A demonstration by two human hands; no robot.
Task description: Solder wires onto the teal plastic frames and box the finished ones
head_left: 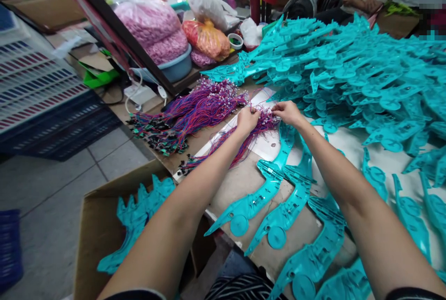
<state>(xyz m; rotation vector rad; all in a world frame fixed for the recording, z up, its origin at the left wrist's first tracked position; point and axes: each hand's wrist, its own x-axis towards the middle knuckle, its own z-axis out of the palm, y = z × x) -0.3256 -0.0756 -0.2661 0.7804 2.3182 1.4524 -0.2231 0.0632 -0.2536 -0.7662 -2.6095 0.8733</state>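
A small bundle of thin red, purple and blue wires lies across the table in front of me. My left hand pinches the upper end of this bundle. Just right of it, my right hand has its fingertips closed on the same wire ends. Two turquoise plastic shell parts lie side by side under my forearms. A bigger heap of the same coloured wires sits to the left.
A large pile of turquoise shells fills the right and back of the table. A cardboard box with more shells stands at the lower left. Bags of pink and orange pieces sit at the back. Other people sit at the far side.
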